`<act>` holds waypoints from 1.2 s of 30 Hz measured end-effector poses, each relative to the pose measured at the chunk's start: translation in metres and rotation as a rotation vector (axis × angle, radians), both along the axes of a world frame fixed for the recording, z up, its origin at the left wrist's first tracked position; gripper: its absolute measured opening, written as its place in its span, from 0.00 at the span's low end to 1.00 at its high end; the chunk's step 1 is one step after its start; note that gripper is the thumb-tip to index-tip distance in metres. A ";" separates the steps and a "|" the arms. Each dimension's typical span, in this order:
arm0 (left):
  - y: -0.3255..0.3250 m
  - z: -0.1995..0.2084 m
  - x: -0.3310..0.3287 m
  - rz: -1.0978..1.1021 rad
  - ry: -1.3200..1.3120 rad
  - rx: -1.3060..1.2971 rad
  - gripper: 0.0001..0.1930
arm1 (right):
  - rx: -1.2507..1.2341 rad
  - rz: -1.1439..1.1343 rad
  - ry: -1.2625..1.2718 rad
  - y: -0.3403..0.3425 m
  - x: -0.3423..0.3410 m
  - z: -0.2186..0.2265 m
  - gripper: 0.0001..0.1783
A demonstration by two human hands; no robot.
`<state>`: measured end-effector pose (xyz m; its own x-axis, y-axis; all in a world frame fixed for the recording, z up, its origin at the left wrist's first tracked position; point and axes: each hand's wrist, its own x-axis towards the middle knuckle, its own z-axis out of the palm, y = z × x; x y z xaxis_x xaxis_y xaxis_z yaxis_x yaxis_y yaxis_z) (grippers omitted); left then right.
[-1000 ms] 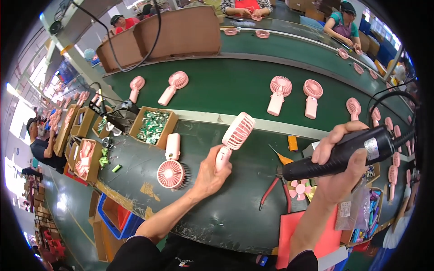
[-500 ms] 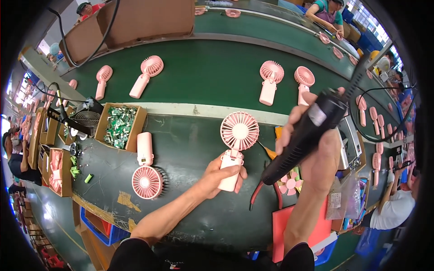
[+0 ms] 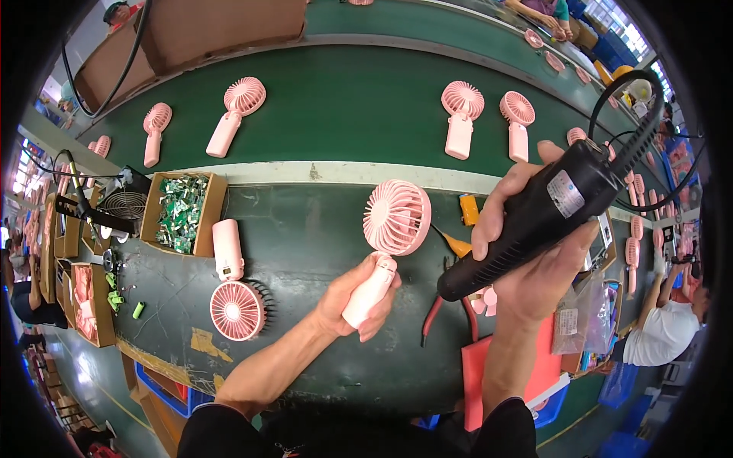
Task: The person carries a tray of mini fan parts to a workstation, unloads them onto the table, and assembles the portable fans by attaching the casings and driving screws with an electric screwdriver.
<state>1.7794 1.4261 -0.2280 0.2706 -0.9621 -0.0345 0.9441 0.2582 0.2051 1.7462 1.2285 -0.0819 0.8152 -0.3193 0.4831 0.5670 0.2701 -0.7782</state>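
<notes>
At our surface (image 3: pixel 305 252) beside a green belt (image 3: pixel 351 114), left fingers (image 3: pixel 376 315) clasp a pink fan (image 3: pixel 397 217), right fingers (image 3: pixel 489 224) a black tool (image 3: pixel 527 229).

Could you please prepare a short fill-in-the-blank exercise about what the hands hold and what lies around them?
1. The left hand holds a handheld fan by its ____.
2. The right hand grips a corded tool whose body is coloured ____.
3. A second fan lies on the table to the ____ of both hands.
4. An open cardboard box on the table holds circuit boards that are mostly ____ in colour.

Missing words: handle; black; left; green.
</notes>
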 end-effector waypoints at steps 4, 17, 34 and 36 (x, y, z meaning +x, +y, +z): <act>-0.005 0.012 -0.004 0.047 -0.106 0.182 0.18 | 0.011 -0.034 0.046 -0.001 -0.004 -0.004 0.50; -0.016 0.012 -0.012 0.278 -0.355 0.422 0.19 | -0.217 -0.243 0.194 0.029 -0.016 -0.005 0.50; -0.017 0.006 -0.009 0.330 -0.367 0.485 0.18 | -0.240 -0.104 0.011 0.039 -0.002 -0.040 0.30; -0.017 0.004 -0.009 0.335 -0.354 0.481 0.18 | -0.211 -0.105 0.039 0.043 -0.002 -0.037 0.30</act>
<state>1.7705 1.4094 -0.2242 0.6248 -0.7240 -0.2922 0.6842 0.3274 0.6517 1.7443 1.2716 -0.1189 0.8022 -0.2992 0.5167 0.5517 0.0405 -0.8331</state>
